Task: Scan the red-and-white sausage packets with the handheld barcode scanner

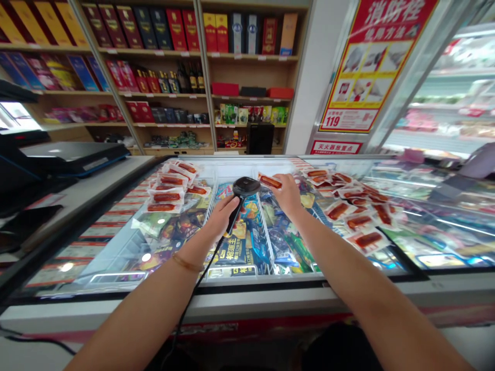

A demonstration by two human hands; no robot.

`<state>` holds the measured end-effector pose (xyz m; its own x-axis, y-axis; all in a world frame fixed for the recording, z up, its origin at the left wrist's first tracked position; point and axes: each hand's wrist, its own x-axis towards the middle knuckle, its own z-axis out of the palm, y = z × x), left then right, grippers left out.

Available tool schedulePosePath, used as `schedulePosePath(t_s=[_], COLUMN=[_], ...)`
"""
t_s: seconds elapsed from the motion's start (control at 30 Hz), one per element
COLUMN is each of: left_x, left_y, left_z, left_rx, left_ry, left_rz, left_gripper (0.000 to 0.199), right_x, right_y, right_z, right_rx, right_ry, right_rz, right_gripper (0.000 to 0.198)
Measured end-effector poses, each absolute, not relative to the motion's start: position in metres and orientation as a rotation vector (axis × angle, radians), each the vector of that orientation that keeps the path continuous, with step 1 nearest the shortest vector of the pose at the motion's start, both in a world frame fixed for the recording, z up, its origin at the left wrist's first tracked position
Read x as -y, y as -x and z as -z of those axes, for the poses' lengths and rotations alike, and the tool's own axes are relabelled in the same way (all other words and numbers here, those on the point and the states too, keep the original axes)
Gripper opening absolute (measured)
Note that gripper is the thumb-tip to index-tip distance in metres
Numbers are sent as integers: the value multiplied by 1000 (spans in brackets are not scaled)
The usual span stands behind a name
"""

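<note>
My left hand (223,217) is wrapped round the handle of a black barcode scanner (246,186), whose cord runs down past my forearm. Between the fingers of my right hand (287,194) is a packaged sausage (269,181), reddish brown in a clear wrapper, held just right of the scanner head. Both are above the glass top of a chest freezer (247,296). On the left of the glass lies a group of similar wrapped sausages (167,197). A larger loose pile of wrapped sausages (359,222) is spread to the right of my right hand.
Under the glass, white wire baskets (266,232) hold colourful frozen packets (232,250). A counter with a flat scale-like device (77,154) stands at the left. Behind are shelves of boxes and bottles (189,77); a red and yellow poster (371,67) hangs at right.
</note>
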<state>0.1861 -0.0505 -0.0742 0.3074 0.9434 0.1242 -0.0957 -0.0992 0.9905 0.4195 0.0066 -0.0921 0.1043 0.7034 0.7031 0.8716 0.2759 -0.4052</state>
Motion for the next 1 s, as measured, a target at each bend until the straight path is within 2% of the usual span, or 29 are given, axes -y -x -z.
schedulePosePath(t_s=[0.7,0.83,1.0], left_x=[50,46,38], left_y=[-185,-183,-177], left_z=[76,77,72], left_rx=[-834,-853,-1107], left_ry=[-1360,-1351,-1325], left_rz=[-1056,-1078,-1155], left_gripper=[47,48,43], right_x=[3,-1,-12], right_y=[-412,-412,-405], right_z=[84,89,99], right_rx=[1649,1647,1633], right_ry=[1445,1419,1400], right_rz=[265,253,172], right_gripper=[27,33,42])
